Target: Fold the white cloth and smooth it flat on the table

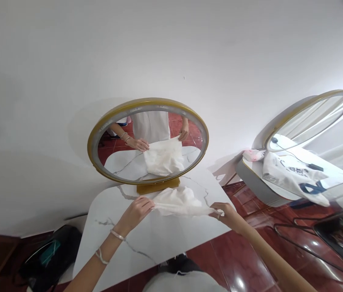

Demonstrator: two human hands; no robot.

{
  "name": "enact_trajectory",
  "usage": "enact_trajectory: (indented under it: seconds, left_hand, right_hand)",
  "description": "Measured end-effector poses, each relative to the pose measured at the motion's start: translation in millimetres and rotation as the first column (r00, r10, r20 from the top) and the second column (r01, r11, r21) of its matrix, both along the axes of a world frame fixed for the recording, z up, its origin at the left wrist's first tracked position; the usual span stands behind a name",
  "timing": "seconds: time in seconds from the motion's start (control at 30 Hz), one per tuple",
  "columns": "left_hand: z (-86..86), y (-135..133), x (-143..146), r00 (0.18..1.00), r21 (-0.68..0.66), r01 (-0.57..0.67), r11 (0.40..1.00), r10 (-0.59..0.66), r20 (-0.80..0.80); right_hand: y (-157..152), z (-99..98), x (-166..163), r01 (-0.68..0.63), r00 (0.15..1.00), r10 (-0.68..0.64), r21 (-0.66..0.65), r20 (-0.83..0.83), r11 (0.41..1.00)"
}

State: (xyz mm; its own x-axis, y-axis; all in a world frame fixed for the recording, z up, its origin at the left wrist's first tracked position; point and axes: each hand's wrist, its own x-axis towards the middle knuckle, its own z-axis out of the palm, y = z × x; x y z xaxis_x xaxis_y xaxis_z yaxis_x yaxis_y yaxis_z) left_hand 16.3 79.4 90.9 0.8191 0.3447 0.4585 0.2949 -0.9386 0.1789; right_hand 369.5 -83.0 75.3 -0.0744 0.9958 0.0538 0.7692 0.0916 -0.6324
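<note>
A crumpled white cloth [180, 201] is stretched between both my hands just above a white marble-patterned table [147, 239]. My left hand [137, 210] pinches its left edge, fingers closed; bracelets sit on that wrist. My right hand [226, 213] grips the cloth's right corner, fingers closed. Behind the cloth stands a round gold-framed mirror [148, 141] on a gold base, and it reflects the cloth and both hands.
A second table at the right holds a white printed bag [293, 175], a small pink-and-white packet [253, 154] and another round mirror [311, 117]. A dark bag [51, 253] lies at the lower left. The floor is glossy red tile [247, 259]. A white wall rises behind.
</note>
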Motion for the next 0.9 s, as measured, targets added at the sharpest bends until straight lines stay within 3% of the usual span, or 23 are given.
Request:
enact_trajectory:
  seconds: [0.17, 0.3, 0.47, 0.73, 0.9]
  left_hand:
    - [-8.6, -2.1, -3.5, 0.999, -0.016, 0.013, 1.0, -0.013, 0.03]
    - [-16.0, -2.8, -3.3, 0.998, -0.027, 0.026, 0.999, -0.024, 0.05]
    - [-30.2, -4.5, -1.3, 0.999, -0.016, -0.007, 1.0, 0.008, 0.051]
    - [-58.5, -30.1, -10.3, 0.98, -0.159, -0.197, 0.967, 0.201, 0.009]
    - [-81.8, -54.5, -19.3, 0.891, -0.313, -0.425, 0.849, 0.453, 0.018]
  right_hand:
    - [-18.5, -7.3, -13.2, 0.068, 0.994, -0.075, -0.088, -0.075, 0.994]
    - [-23.5, -36.2, -21.3, 0.031, 0.986, -0.054, -0.145, -0.159, 0.989]
    - [-20.0, -82.3, -33.9, 0.047, 0.98, -0.07, -0.123, -0.187, 0.991]
    - [-20.3, -138.6, -48.4, 0.118, 0.987, -0.114, 0.023, -0.117, 0.993]
    - [-32.4, -159.3, -55.5, 0.23, 0.956, -0.216, 0.052, -0.201, 0.972]
